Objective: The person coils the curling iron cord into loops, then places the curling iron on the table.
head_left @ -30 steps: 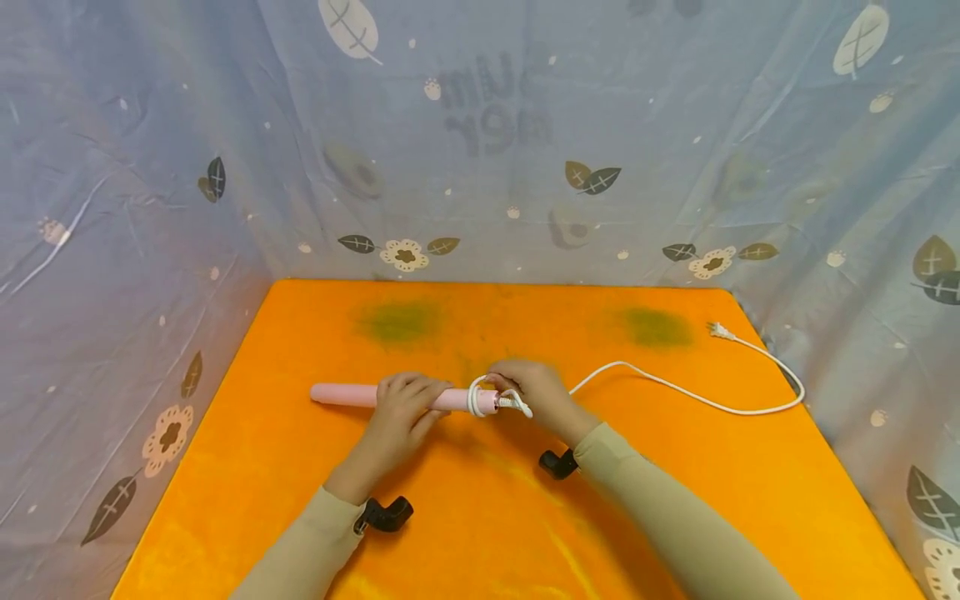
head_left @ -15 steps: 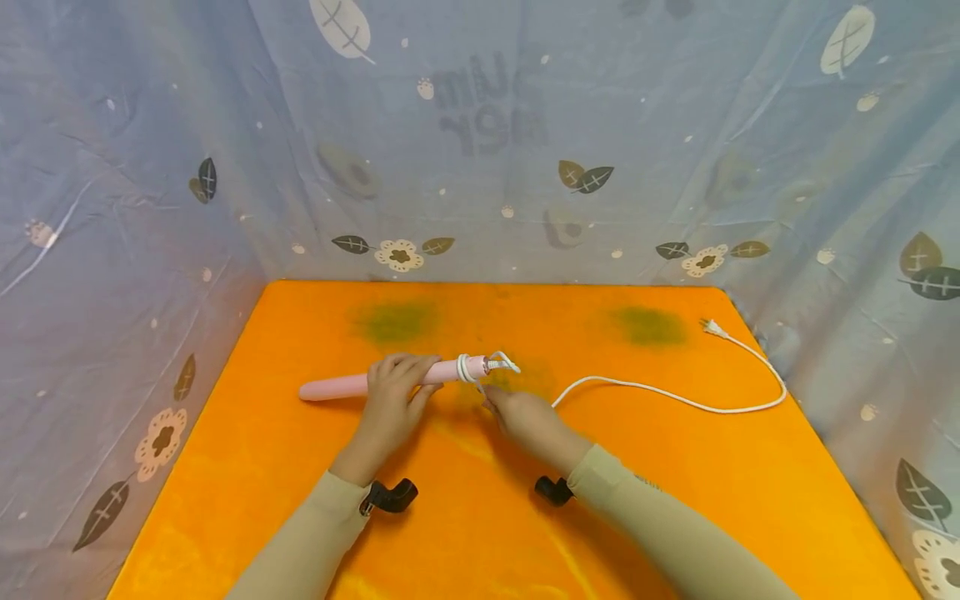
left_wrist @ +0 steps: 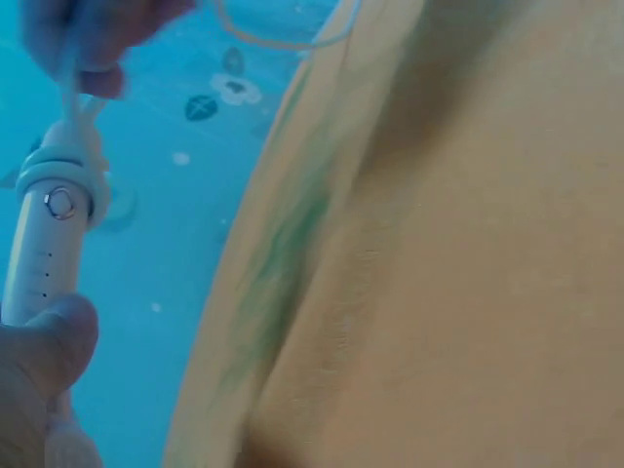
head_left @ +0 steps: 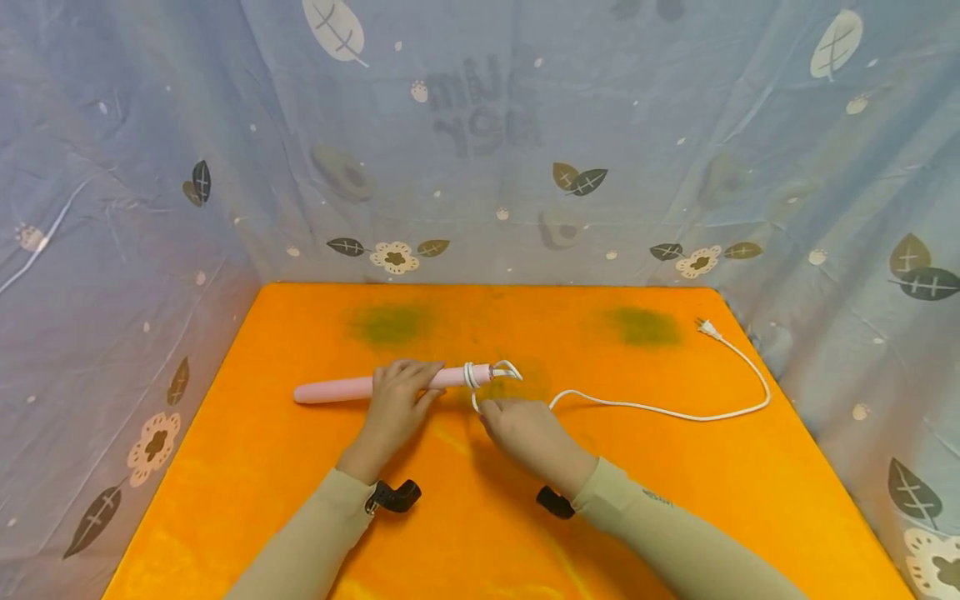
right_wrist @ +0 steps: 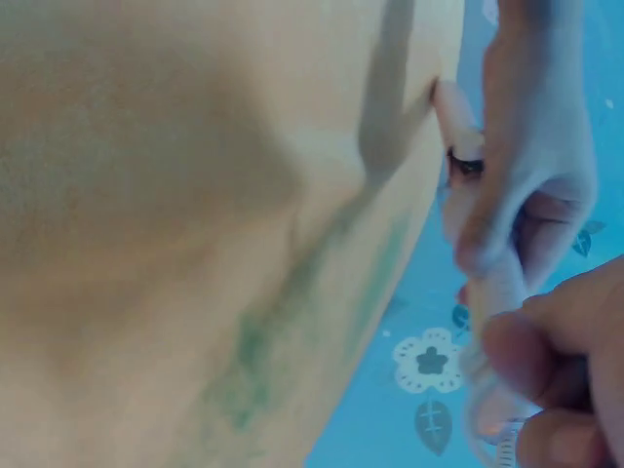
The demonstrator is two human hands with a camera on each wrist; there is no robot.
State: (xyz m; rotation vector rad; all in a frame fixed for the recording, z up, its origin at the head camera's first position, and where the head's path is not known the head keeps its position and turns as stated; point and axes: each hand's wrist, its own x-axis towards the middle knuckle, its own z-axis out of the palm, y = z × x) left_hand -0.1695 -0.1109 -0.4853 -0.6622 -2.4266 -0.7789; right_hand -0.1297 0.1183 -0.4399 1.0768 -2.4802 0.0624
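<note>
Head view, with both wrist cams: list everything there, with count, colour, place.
Corded wand: 1, pink, left of centre
Power cord: 1, white, looped round the wand near its right end, trailing right
Two-prong plug: 1, white, far right
Tabletop: 1, orange, below
Smudges: 2 main, green, tabletop's far side
Printed curtain: count unclear, blue-grey, behind and both sides
Wrist devices: 2, black, at wrists
Sleeves: 2, beige, forearms
Left hand: 1, gripping wand
Right hand: 1, pinching cord
</note>
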